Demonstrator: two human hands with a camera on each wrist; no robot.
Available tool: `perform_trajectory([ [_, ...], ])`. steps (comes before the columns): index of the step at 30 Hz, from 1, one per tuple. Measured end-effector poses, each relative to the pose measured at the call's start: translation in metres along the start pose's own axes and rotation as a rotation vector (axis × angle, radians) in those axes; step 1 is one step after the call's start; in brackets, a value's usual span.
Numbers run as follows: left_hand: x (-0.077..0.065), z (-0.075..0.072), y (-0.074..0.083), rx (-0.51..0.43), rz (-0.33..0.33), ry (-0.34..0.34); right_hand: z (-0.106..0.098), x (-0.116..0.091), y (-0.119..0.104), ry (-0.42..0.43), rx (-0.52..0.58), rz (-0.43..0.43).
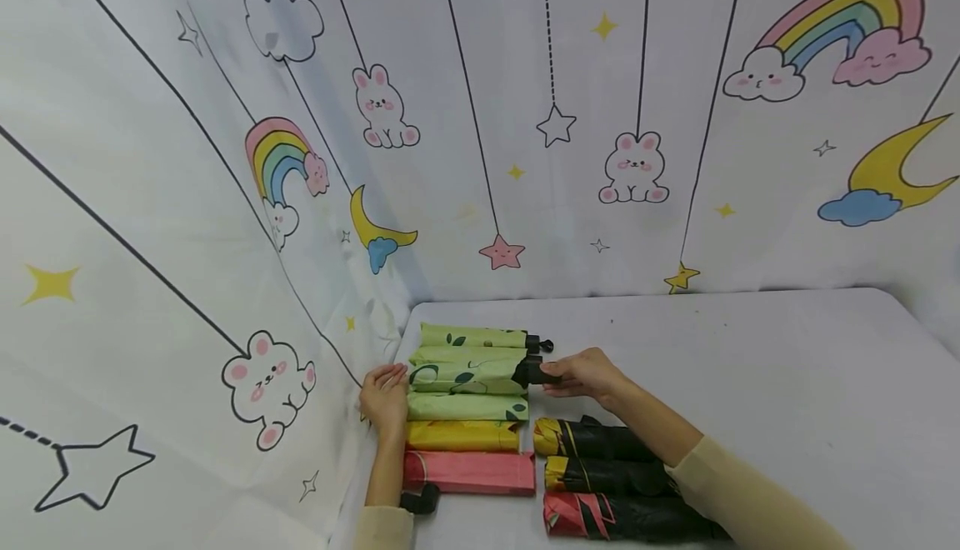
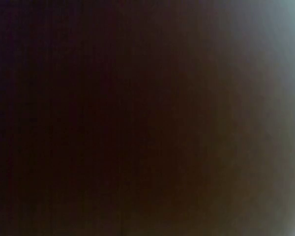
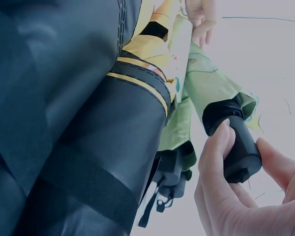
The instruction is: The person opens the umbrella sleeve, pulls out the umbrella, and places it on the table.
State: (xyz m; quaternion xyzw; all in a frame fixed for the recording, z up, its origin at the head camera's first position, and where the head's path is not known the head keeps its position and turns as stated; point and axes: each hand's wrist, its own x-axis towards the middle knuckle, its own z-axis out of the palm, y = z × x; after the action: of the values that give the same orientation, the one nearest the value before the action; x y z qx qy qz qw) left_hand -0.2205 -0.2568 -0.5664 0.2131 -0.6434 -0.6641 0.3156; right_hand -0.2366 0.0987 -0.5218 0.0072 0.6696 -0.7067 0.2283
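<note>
My right hand (image 1: 588, 379) pinches the black handle (image 3: 236, 152) of a folded green leaf-print umbrella (image 1: 468, 375) between thumb and fingers. At that umbrella's far left end is my left hand (image 1: 385, 400), its fingers extended and touching or very near the fabric. Other green umbrellas lie alongside, one behind (image 1: 480, 337) and one in front (image 1: 465, 407). Closer to me are a yellow folded umbrella (image 1: 461, 436) and a pink one (image 1: 468, 472). The left wrist view is dark and blurred.
Right of these, under my right forearm, lie black umbrellas with yellow ends (image 1: 592, 439) and one with a red-pink end (image 1: 600, 517). A black curved handle (image 1: 422, 500) sits by my left wrist. Printed white curtains border the white table (image 1: 787, 367) behind and left.
</note>
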Motion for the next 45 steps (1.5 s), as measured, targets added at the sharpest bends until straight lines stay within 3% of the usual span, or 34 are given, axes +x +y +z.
perform_trajectory([
  [14, 0.001, 0.004, -0.002, -0.010, -0.006, -0.005, -0.006, -0.006, 0.001, -0.005, -0.006, -0.016],
  [22, 0.005, -0.004, -0.003, 0.005, 0.011, 0.047, -0.011, -0.011, -0.002, -0.020, -0.001, -0.010],
  [45, 0.002, -0.005, 0.006, 0.046, 0.024, 0.055, -0.037, -0.022, -0.003, -0.016, -0.043, -0.035],
])
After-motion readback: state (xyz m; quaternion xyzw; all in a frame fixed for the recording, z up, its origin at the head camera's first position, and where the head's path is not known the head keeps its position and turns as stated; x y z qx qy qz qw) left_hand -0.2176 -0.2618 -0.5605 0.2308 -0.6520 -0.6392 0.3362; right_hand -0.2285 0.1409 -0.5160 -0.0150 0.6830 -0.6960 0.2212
